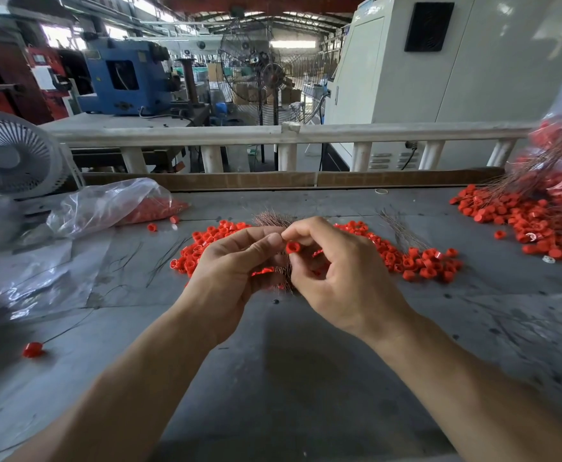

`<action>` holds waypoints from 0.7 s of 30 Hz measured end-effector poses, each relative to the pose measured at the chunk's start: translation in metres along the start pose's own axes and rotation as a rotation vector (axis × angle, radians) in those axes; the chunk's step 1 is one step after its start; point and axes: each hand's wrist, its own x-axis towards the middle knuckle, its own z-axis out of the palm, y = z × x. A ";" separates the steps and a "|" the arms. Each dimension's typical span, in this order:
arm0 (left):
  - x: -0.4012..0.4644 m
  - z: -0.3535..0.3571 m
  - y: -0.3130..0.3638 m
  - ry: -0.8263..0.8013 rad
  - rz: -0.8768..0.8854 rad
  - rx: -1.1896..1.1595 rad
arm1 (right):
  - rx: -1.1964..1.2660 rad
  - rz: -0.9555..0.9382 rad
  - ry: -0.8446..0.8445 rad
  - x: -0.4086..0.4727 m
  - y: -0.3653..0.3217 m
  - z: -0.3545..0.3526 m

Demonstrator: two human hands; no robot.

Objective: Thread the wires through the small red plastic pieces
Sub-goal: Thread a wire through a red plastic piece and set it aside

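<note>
Bench (306,361): red piece (293,247) opening twd cam

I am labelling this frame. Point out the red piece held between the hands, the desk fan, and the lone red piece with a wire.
held red piece (293,247), head view, its open rim.
desk fan (8,156), head view, grille centre.
lone wired piece (33,349), head view, its red body.

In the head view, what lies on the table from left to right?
Small white fan → clear bag of red pieces → left hand → red piece pinched by right hand → heap of threaded red pieces.
</note>
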 end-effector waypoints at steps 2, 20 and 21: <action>0.001 0.000 -0.001 0.017 0.016 0.012 | 0.037 0.031 0.003 -0.001 0.000 0.000; 0.005 -0.005 -0.005 0.156 0.037 0.080 | 0.065 0.155 -0.049 -0.001 0.003 0.001; 0.005 -0.005 -0.005 0.165 0.032 0.089 | 0.048 0.152 -0.051 0.000 0.003 0.000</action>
